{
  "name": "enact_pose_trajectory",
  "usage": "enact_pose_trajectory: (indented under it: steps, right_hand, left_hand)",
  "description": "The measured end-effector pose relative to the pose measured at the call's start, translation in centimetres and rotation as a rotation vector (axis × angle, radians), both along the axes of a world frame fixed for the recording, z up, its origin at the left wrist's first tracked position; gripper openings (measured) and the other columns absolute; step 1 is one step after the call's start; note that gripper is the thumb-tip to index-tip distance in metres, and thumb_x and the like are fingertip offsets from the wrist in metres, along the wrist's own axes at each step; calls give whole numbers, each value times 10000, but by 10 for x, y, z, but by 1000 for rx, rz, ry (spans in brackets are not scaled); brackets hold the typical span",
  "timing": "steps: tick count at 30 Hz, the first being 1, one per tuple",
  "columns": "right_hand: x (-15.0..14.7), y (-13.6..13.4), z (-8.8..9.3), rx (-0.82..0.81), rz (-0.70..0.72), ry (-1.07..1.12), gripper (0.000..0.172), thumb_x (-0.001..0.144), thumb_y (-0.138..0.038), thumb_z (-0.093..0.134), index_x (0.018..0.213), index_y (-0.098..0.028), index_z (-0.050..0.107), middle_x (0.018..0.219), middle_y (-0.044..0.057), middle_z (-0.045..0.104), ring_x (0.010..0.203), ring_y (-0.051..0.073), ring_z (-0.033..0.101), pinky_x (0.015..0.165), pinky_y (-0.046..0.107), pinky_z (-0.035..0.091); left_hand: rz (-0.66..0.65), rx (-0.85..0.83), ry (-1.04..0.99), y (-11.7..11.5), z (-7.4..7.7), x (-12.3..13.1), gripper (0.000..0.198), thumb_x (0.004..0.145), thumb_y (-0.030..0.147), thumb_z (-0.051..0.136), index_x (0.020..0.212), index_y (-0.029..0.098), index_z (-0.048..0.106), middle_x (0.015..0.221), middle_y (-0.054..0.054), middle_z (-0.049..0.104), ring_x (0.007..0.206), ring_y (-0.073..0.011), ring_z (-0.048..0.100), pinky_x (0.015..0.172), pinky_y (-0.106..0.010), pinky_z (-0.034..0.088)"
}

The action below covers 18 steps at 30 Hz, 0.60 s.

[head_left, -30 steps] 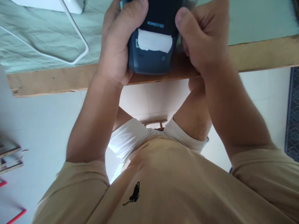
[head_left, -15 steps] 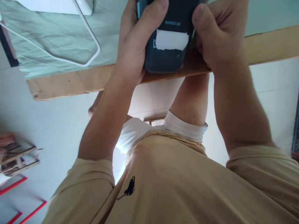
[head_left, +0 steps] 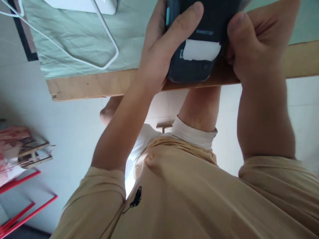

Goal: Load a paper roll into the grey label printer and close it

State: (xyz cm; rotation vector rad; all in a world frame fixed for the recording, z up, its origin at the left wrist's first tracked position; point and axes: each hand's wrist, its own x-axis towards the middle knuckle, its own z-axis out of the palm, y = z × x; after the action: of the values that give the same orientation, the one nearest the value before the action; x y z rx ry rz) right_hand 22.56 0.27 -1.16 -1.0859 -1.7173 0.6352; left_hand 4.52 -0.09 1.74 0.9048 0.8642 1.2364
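A dark label printer [head_left: 191, 71], with faint lettering and a torn strip of white paper or tape [head_left: 201, 50] on its face, is held over the table's front edge. The frame's top cuts off its upper part. My left hand [head_left: 164, 46] is closed around its left side, thumb lying across the face. At the printer's right side, my right hand [head_left: 259, 43] is closed, with the thumb against the edge and the other fingers curled under. Whatever those curled fingers touch is hidden.
A green cloth [head_left: 72, 43] covers the table, which has a bare wooden edge [head_left: 92, 84]. A white device [head_left: 104, 6] with a white cable [head_left: 113, 46] lies at upper left. Red bars [head_left: 37, 212] and a cluttered rack [head_left: 35, 154] stand at lower left.
The view has shifted, so table, hands and printer appear farther right, the printer a little lower. Both hands keep much the same hold.
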Motion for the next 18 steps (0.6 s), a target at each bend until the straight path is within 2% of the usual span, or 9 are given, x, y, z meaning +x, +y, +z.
enact_pose_trajectory:
  steps: [4,7,9,12,13,15,18]
  right_hand:
    - [0,0,1,-20,2,-26,710,986,-627,583,503,-136,409,489,-25,356,487,14,283,578,349,141]
    - [0,2,2,-22,-11,-64,751,960,-708,548,491,-137,413,477,-22,354,477,10,281,563,352,158]
    - [-1,3,3,-37,-17,-89,781,926,-769,532,478,-141,404,459,-18,346,469,13,276,559,357,166]
    - [-1,5,6,-49,17,-98,792,895,-815,528,466,-161,403,433,-10,329,455,30,278,558,370,173]
    - [-2,6,7,-57,29,-101,765,935,-758,549,469,-166,415,434,-10,332,458,35,283,564,373,173]
    - [-2,6,9,-59,55,-98,682,1019,-545,576,472,-169,420,438,-15,333,462,37,288,581,374,159]
    - [-3,5,12,-74,64,-101,610,1041,-347,527,478,-156,392,452,-28,324,481,29,294,614,366,127]
  left_hand:
    - [27,-41,0,3,0,4,354,1101,68,315,950,189,611,787,56,662,1147,-192,785,851,-253,675]
    - [35,-63,-25,4,-4,4,324,1112,122,295,963,169,579,778,57,671,1229,-258,750,872,-323,699]
    - [26,-12,-45,5,-10,1,294,1103,147,331,994,136,604,849,34,710,1364,-342,640,955,-420,685]
    - [-3,95,25,10,-22,-6,330,1080,153,385,1060,85,707,957,19,720,1518,-427,352,1057,-550,595]
    - [60,125,39,11,-26,-7,347,1077,176,403,1045,76,734,903,23,695,1528,-429,286,1062,-566,570]
    - [101,196,66,14,-32,-10,339,1056,165,454,1005,76,777,838,38,650,1541,-402,192,1092,-558,506]
    - [128,239,118,14,-33,-10,362,1051,139,443,956,76,786,840,64,650,1544,-375,165,1047,-519,494]
